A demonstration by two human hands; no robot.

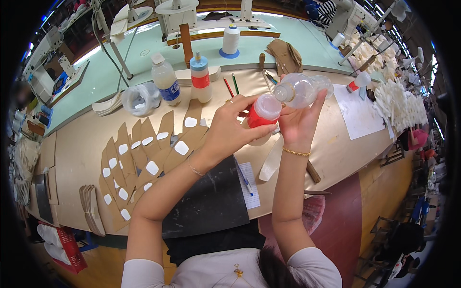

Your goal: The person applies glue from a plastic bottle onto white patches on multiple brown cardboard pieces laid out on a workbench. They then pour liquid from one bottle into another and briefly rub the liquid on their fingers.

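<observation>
Over the middle of the table, my left hand (232, 126) is closed around a translucent bottle with a red band (263, 111), held roughly upright. My right hand (298, 126) grips a clear plastic bottle (301, 88), tipped on its side. The clear bottle's mouth points left and sits close to the top of the red-banded bottle; I cannot tell whether they touch. Beneath my left forearm, several brown pieces with white patches (152, 167) lie fanned out beside a black sheet (206, 206).
Behind my hands stand a blue-labelled bottle (166, 81), a blue-topped bottle (200, 80) and a thread cone (231, 41). A crumpled plastic bag (140, 99) sits left. Paper with a blue pen (248, 185) lies near the front edge; white sheets (357, 113) are at right.
</observation>
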